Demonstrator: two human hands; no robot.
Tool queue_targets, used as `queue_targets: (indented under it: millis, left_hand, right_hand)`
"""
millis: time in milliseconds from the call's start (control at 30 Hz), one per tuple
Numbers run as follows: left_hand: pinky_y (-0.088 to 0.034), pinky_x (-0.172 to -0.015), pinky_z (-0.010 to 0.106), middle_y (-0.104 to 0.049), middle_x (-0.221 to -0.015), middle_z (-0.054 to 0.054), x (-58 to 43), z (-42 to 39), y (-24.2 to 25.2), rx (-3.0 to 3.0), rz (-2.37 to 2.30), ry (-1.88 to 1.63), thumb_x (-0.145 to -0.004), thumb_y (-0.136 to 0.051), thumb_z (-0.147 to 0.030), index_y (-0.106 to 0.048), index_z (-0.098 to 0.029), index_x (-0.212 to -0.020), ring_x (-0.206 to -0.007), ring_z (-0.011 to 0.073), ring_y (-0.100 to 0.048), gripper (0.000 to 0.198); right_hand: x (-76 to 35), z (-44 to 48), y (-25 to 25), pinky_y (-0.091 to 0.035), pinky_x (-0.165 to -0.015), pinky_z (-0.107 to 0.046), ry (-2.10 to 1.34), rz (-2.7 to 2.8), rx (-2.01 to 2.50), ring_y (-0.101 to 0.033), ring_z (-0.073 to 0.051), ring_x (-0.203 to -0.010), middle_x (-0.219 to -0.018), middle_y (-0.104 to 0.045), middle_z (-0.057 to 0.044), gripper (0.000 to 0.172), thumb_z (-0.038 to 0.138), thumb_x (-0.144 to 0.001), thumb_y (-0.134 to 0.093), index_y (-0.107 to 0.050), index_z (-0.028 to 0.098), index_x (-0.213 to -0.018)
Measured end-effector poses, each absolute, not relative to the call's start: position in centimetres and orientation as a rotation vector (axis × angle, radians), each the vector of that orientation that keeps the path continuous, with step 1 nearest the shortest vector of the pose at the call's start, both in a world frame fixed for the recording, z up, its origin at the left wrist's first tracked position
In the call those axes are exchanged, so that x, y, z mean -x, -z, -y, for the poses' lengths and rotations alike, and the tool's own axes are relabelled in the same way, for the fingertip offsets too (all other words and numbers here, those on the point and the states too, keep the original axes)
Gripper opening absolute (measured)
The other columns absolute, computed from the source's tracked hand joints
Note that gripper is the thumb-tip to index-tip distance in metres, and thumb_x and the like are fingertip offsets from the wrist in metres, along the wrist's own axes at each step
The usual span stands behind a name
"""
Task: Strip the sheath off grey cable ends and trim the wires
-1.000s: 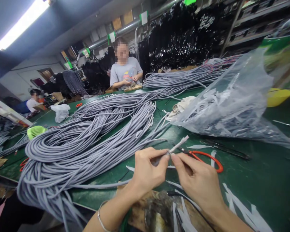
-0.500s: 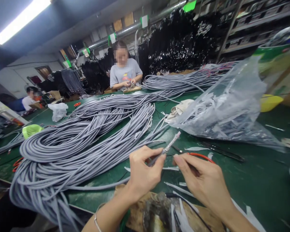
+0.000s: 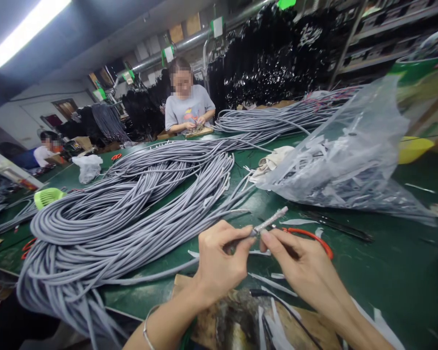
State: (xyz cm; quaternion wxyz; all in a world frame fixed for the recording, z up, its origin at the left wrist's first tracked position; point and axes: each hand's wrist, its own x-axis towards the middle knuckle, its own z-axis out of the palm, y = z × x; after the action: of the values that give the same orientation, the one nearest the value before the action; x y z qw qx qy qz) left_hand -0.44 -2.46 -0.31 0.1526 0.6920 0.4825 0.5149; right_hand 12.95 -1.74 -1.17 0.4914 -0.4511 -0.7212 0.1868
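Between thumb and index finger, my left hand (image 3: 224, 250) is closed on a grey cable (image 3: 243, 236). Past the fingertips, the cable's stripped end (image 3: 273, 218) shows pale, braided-looking material and points up to the right. My right hand (image 3: 301, 255) is closed in a pinch right beside the base of that stripped part; what lies between its fingertips is too small to make out. Red-handled pliers or cutters (image 3: 324, 243) lie on the table just behind the right hand, partly covered by it.
Looped bundles of grey cable (image 3: 131, 209) spread across the green table (image 3: 397, 277). A clear bag of scraps (image 3: 336, 180) and dark tweezers (image 3: 343, 227) lie to the right. Below my hands sits a stained board (image 3: 204, 325) with white strips. A person (image 3: 190, 104) works opposite.
The cable end has swung lower and to the right. My right fingertips have come in from slightly apart to the base of the stripped part. My left hand keeps its grip.
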Motion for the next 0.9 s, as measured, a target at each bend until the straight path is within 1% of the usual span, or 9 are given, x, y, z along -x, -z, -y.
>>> queue_targets:
  millis: [100, 200, 333, 400, 500, 567, 667, 800, 900]
  left_hand:
    - [-0.039, -0.043, 0.021, -0.061, -0.056, 0.003, 0.2, 2.6, 0.4, -2.032, -1.362, -1.462, -0.074, -0.06, -0.014, -0.073, -0.013, -0.074, -0.047, 0.0106, -0.049, 0.013]
    - [-0.042, -0.045, 0.021, -0.062, -0.057, 0.004, 0.1, 2.6, 0.3, -2.003, -1.378, -1.427, -0.073, -0.059, -0.013, -0.073, -0.013, -0.072, -0.049, 0.0115, -0.052, 0.014]
    - [-0.042, -0.044, 0.02, -0.064, -0.059, 0.005, 0.3, 2.5, 0.0, -1.951, -1.429, -1.391, -0.07, -0.058, -0.01, -0.073, -0.014, -0.071, -0.05, 0.0123, -0.055, 0.016]
    - [-0.042, -0.043, 0.02, -0.064, -0.059, 0.004, 0.3, 2.6, 0.1, -1.98, -1.433, -1.408, -0.07, -0.057, -0.009, -0.073, -0.014, -0.072, -0.049, 0.0115, -0.054, 0.016]
    - [-0.04, -0.042, 0.02, -0.062, -0.057, 0.003, 0.2, 2.8, 0.6, -2.105, -1.428, -1.476, -0.074, -0.056, -0.012, -0.072, -0.013, -0.076, -0.045, 0.0098, -0.049, 0.016]
    - [-0.038, -0.04, 0.02, -0.06, -0.057, 0.003, 0.1, 2.8, 1.0, -2.182, -1.43, -1.496, -0.076, -0.054, -0.014, -0.072, -0.013, -0.077, -0.043, 0.0094, -0.047, 0.018]
    - [-0.042, -0.045, 0.021, -0.062, -0.059, 0.003, 0.3, 2.1, 1.4, -2.164, -1.481, -1.432, -0.076, -0.054, -0.013, -0.072, -0.014, -0.077, -0.046, 0.0105, -0.051, 0.018]
    - [-0.047, -0.057, 0.025, -0.067, -0.063, 0.006, 1.2, 0.4, 1.3, -1.917, -1.64, -1.284, -0.071, -0.058, -0.011, -0.072, -0.012, -0.068, -0.057, 0.0153, -0.059, 0.015]
    - [-0.045, -0.053, 0.023, -0.069, -0.064, 0.006, 1.6, 0.0, 0.9, -1.697, -1.506, -1.272, -0.076, -0.054, -0.019, -0.072, -0.01, -0.073, -0.056, 0.015, -0.059, 0.02]
  right_hand:
    - [-12.7, 2.1, 1.5, -0.031, -0.035, -0.018, -0.433, 1.733, 1.082, -0.042, -0.008, -0.036, -0.042, -0.047, 0.004, 0.043, 0.035, -0.089, -0.038, -0.051, 0.019, -0.052]
    - [-12.2, 2.5, 1.9, -0.035, -0.042, -0.019, -0.097, 1.742, 1.08, -0.045, -0.007, -0.037, -0.045, -0.052, 0.003, 0.034, 0.026, -0.088, -0.042, -0.056, 0.018, -0.058]
    - [-11.9, 2.7, 2.3, -0.04, -0.052, -0.02, 0.267, 1.733, 0.96, -0.057, -0.01, -0.047, -0.054, -0.063, -0.001, 0.027, 0.018, -0.087, -0.047, -0.059, 0.017, -0.063]
    - [-11.9, 2.4, 2.3, -0.039, -0.049, -0.019, 0.26, 1.715, 0.927, -0.056, -0.009, -0.044, -0.052, -0.062, 0.0, 0.027, 0.019, -0.087, -0.047, -0.059, 0.016, -0.063]
    - [-12.3, 1.8, 2.1, -0.035, -0.037, -0.017, 0.009, 1.739, 0.965, -0.046, -0.007, -0.034, -0.043, -0.053, 0.004, 0.034, 0.022, -0.089, -0.042, -0.054, 0.018, -0.058]
    - [-12.3, 1.7, 2.0, -0.034, -0.034, -0.016, -0.098, 1.731, 0.985, -0.045, -0.006, -0.033, -0.042, -0.051, 0.005, 0.034, 0.021, -0.089, -0.041, -0.052, 0.018, -0.057]
    - [-11.8, 2.4, 2.0, -0.035, -0.039, -0.018, 0.021, 1.731, 0.916, -0.045, -0.007, -0.036, -0.046, -0.053, 0.003, 0.027, 0.018, -0.087, -0.045, -0.055, 0.017, -0.062]
    - [-10.8, 3.4, 2.1, -0.036, -0.044, -0.022, 0.135, 1.877, 0.524, -0.048, -0.01, -0.041, -0.045, -0.052, 0.002, 0.023, 0.016, -0.086, -0.045, -0.055, 0.018, -0.066]
    - [-11.2, 2.8, 2.0, -0.036, -0.045, -0.02, 0.062, 1.8, 0.729, -0.046, -0.008, -0.04, -0.048, -0.052, 0.002, 0.025, 0.016, -0.087, -0.044, -0.055, 0.017, -0.065]
